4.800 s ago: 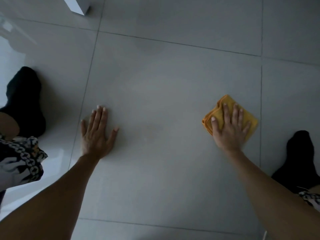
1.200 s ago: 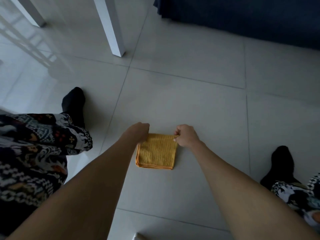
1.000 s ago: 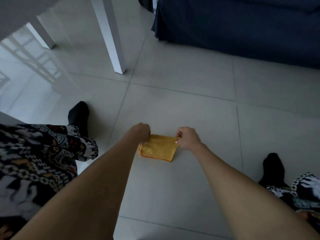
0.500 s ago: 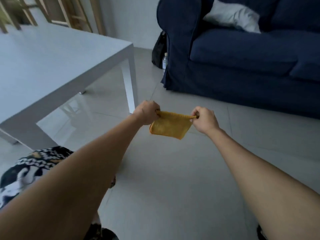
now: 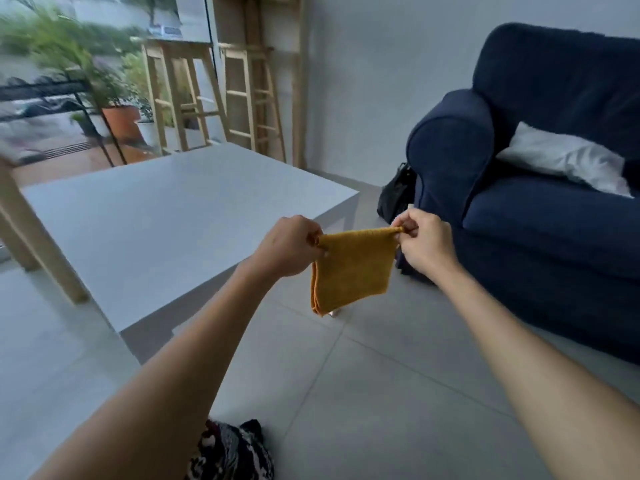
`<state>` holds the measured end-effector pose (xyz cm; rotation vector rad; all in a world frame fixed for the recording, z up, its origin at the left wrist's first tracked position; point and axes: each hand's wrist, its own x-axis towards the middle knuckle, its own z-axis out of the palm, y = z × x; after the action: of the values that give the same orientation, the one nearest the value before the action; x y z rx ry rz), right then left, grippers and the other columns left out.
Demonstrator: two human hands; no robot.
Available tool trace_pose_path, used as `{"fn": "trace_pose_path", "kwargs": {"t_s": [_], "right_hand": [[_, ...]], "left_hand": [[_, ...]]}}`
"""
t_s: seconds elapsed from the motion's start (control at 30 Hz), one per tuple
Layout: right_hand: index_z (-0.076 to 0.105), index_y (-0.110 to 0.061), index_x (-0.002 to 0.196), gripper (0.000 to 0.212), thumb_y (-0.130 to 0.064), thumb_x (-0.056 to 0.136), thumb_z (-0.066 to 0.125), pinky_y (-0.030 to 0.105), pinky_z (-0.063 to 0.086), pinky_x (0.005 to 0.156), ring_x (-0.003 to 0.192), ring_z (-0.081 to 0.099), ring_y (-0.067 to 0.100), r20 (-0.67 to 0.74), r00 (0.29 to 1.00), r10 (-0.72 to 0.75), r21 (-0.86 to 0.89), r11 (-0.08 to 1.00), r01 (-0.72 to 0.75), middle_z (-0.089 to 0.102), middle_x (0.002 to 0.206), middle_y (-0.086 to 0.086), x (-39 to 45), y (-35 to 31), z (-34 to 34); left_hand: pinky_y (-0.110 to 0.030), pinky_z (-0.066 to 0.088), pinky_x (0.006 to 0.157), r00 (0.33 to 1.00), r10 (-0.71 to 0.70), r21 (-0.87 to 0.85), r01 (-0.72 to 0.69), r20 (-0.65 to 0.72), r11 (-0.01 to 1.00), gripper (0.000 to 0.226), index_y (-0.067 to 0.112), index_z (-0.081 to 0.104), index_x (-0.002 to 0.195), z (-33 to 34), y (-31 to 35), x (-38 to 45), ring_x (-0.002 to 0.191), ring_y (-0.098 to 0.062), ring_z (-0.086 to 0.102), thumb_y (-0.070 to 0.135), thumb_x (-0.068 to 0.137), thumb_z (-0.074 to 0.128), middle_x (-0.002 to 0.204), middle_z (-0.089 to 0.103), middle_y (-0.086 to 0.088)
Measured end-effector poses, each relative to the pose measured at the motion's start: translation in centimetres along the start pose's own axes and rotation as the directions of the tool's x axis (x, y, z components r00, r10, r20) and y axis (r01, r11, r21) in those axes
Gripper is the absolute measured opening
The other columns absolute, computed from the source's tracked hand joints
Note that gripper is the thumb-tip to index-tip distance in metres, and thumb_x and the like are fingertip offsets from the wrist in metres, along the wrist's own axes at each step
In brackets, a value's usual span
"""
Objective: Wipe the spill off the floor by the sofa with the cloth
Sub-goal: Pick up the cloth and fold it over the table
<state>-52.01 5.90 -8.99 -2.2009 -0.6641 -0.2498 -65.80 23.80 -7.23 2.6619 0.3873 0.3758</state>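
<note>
Folded mustard-yellow cloth held up in mid-air, clear of the grey tiled floor, top corners pinched by left hand and right hand, between a low white rectangular table and a navy-blue fabric sofa with a white cushion.

The cloth between my fingers was a soft woven fabric, orange and matt. The floor was smooth grey tile with a slight shine. The table had a smooth matt white top. The sofa was covered in dark blue matt fabric.
</note>
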Motion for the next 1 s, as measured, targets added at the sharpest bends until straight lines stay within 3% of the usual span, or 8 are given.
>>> {"fn": "trace_pose_path", "kwargs": {"t_s": [0.1,0.27,0.4,0.5,0.6,0.73,0.87,1.0], "right_hand": [[0.066,-0.018,0.085,0.016,-0.001,0.086,0.066,0.017,0.047,0.065,0.076,0.061,0.012,0.026,0.998,-0.058,0.017,0.998,0.058,0.063,0.077,-0.006,2.5,-1.6,2.5],[0.067,-0.018,0.086,0.017,-0.001,0.085,0.066,0.026,0.056,0.071,0.079,0.064,0.014,0.054,0.993,-0.102,0.049,0.994,0.1,0.065,0.079,-0.004,6.2,-2.8,5.7],[0.067,-0.018,0.088,0.015,-0.003,0.087,0.066,0.01,0.04,0.056,0.071,0.059,0.007,0.058,0.992,-0.112,0.075,0.991,0.107,0.061,0.075,-0.009,8.8,-4.1,6.9],[0.068,-0.018,0.088,0.013,-0.005,0.087,0.067,0.014,0.046,0.06,0.076,0.061,0.01,0.068,0.988,-0.14,0.097,0.986,0.133,0.061,0.074,-0.012,10.6,-5.4,7.7],[0.067,-0.019,0.087,0.014,-0.005,0.087,0.067,0.02,0.051,0.065,0.076,0.062,0.012,0.109,0.975,-0.192,0.111,0.977,0.18,0.064,0.076,-0.006,11.8,-6.9,9.0],[0.066,-0.019,0.087,0.015,-0.004,0.088,0.065,0.015,0.047,0.06,0.076,0.061,0.013,0.174,0.958,-0.226,0.127,0.97,0.206,0.066,0.081,-0.001,13.1,-8.9,11.7],[0.066,-0.022,0.084,0.017,-0.006,0.088,0.064,0.027,0.055,0.07,0.08,0.063,0.017,0.237,0.944,-0.231,0.088,0.972,0.216,0.066,0.082,-0.001,14.3,-10.0,15.1],[0.068,-0.02,0.091,0.013,-0.009,0.089,0.063,0.031,0.056,0.076,0.089,0.065,0.022,0.259,0.935,-0.242,0.062,0.97,0.234,0.069,0.091,0.002,15.1,-10.3,18.3]], "left_hand": [[-0.016,0.036,0.054,0.998,-0.052,0.009,0.052,-0.029,0.999,0.016,0.011,0.068,0.096,-1.4,-2.5,1.5,0.066,-0.008,0.051,0.024,0.087,0.065,0.077,0.058,0.005],[-0.016,0.036,0.055,0.991,-0.116,-0.022,0.115,-0.066,0.993,0.021,0.007,0.067,0.104,-2.9,-4.5,3.6,0.072,-0.01,0.053,0.022,0.089,0.064,0.085,0.06,0.001],[-0.017,0.037,0.055,0.983,-0.156,-0.046,0.152,-0.099,0.987,0.024,0.005,0.068,0.104,-4.1,-5.5,5.1,0.076,-0.014,0.055,0.022,0.089,0.064,0.083,0.06,-0.001],[-0.02,0.043,0.058,0.973,-0.198,-0.066,0.191,-0.117,0.979,0.024,0.004,0.067,0.102,-5.1,-6.3,5.5,0.078,-0.016,0.058,0.024,0.089,0.064,0.083,0.062,-0.003],[-0.029,0.053,0.071,0.955,-0.267,-0.101,0.255,-0.128,0.962,0.025,0.004,0.067,0.102,-6.0,-7.7,5.6,0.085,-0.021,0.064,0.024,0.088,0.065,0.09,0.067,-0.008],[-0.026,0.052,0.066,0.915,-0.388,-0.121,0.375,-0.109,0.919,0.021,0.003,0.067,0.098,-6.6,-9.4,5.6,0.083,-0.023,0.067,0.021,0.087,0.066,0.09,0.069,-0.01],[-0.036,0.057,0.07,0.844,-0.518,-0.081,0.512,-0.136,0.855,0.016,0.002,0.068,0.09,-5.7,-11.6,6.4,0.078,-0.025,0.067,0.015,0.083,0.065,0.087,0.069,-0.014],[-0.028,0.046,0.053,0.783,-0.593,-0.044,0.597,-0.186,0.801,0.005,0.006,0.063,0.083,-5.0,-13.0,7.4,0.066,-0.02,0.057,0.01,0.082,0.061,0.08,0.062,-0.009]]}}
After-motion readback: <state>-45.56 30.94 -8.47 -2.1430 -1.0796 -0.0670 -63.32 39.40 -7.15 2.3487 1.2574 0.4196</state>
